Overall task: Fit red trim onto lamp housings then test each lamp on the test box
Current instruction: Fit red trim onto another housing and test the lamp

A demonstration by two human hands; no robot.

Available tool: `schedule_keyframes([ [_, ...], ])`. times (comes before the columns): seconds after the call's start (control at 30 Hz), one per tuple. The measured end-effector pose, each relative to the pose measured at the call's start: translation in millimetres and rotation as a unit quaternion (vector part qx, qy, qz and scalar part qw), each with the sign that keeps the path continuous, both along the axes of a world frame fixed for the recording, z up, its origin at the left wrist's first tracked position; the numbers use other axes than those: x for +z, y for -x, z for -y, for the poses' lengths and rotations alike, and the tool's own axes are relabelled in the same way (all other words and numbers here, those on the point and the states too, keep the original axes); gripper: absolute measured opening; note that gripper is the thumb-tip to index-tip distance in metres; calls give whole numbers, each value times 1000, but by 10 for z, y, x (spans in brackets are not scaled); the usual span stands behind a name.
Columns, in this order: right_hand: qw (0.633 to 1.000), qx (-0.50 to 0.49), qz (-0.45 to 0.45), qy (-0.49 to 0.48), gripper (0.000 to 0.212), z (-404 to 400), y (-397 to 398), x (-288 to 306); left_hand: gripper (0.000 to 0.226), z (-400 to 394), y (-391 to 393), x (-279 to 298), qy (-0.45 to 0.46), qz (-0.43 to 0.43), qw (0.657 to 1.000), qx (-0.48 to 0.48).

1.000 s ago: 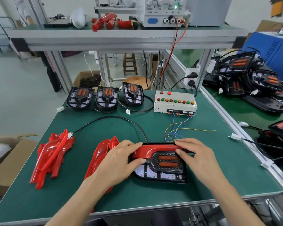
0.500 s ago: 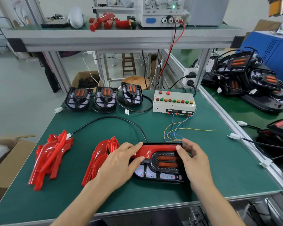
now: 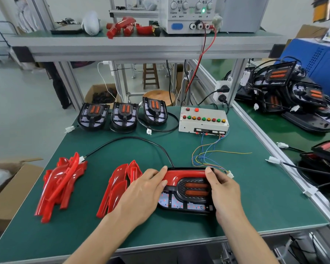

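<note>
both hands (image 3: 141, 195) apparently pressing red trim (image 3: 185, 175), lamp housing (image 3: 189, 206)

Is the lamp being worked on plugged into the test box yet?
No, the lamp housing cable ends in a white connector lying loose by the red trim pile, away from the test box.

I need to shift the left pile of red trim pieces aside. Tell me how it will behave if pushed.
The left pile of red trim pieces will probably scatter rather than slide as one, since the pieces lie loosely crossed over each other. Each piece looks like thin, glossy moulded plastic, so likely light and a bit slippery. A white cable plug lies against the pile and may get dragged along.
</note>
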State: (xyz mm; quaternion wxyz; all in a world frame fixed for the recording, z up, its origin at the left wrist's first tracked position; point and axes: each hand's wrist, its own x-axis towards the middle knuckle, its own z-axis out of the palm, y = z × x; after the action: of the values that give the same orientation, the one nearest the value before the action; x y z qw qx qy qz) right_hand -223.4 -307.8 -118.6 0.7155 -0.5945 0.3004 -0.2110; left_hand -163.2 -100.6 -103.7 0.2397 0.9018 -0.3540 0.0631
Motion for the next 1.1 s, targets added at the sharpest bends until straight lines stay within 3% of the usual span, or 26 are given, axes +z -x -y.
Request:
schedule_keyframes([
  [0.13,999,6,9,-38,23,0,15,35,44,-3,-70,-7,69,-84,994,25],
  [0.27,996,13,18,-88,13,57,34,52,49,18,-159,35,131,-219,962,99],
  [0.43,992,29,36,-122,20,91,60,24,23,26,-242,72,190,-355,914,54],
  [0.57,989,39,49,-135,18,92,66,1,18,64,-192,39,233,-374,896,49],
  [0.67,983,59,62,-164,19,112,65,1,18,154,-133,39,331,-403,851,67],
  [0.93,969,88,77,-219,32,143,72,-2,22,201,-50,35,353,-381,853,53],
  [1.1,958,124,75,-248,19,160,67,15,25,129,-46,33,354,-382,853,35],
])
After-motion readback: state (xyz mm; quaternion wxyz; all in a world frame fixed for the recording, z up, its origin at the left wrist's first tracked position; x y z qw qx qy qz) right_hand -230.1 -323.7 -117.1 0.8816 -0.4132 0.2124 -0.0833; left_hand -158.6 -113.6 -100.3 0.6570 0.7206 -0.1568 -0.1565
